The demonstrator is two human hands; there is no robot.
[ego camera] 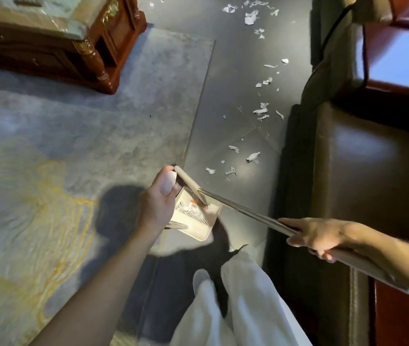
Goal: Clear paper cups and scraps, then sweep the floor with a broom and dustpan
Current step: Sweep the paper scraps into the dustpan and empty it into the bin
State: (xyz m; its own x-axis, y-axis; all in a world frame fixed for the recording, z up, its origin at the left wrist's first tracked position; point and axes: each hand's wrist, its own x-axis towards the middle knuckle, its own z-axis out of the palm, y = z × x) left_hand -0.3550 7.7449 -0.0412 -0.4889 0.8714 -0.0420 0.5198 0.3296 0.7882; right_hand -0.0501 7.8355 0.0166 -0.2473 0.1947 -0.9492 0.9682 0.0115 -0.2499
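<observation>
Head view, looking steeply down. L hand (159,198) sat just below centre, fingers curled round the top end of the dustpan handle (186,178), a smooth beige tube w/ a thin metal shaft dropping to the pan. The dustpan (198,226) was beige plastic, squarish, w/ a row of comb teeth along one edge. It hung right beside the L hand at 6 o'clock from centre, over the rug's edge. Inside it were pale bits and sth orange, too blurred to name.

R hand (315,236) was at 4 o'clock, fingers wrapped round the broom pole (245,214) w/ the index finger laid straight along it. The pole was shiny metal toward the pan and matte beige behind the hand. It ran diagonally from 4 o'clock up to the dustpan handle, where the two met. Broom head: couldn't tell.

Paper scraps (260,109), white, torn and curled, lay in a loose trail from 12 to 1 o'clock on the dark, smooth floor (235,71), the nearest just beyond the pan.

A grey mottled rug (98,126) w/ thin yellow lines filled 7 to 10 o'clock. A red-brown carved wooden cabinet (93,53) w/ gilt trim and a pale stone top stood at 11 o'clock. A dark brown glossy leather sofa (360,183) ran along 2 to 5 o'clock. White trousers (248,308) and a pale shoe (199,275) were at 6 o'clock.
</observation>
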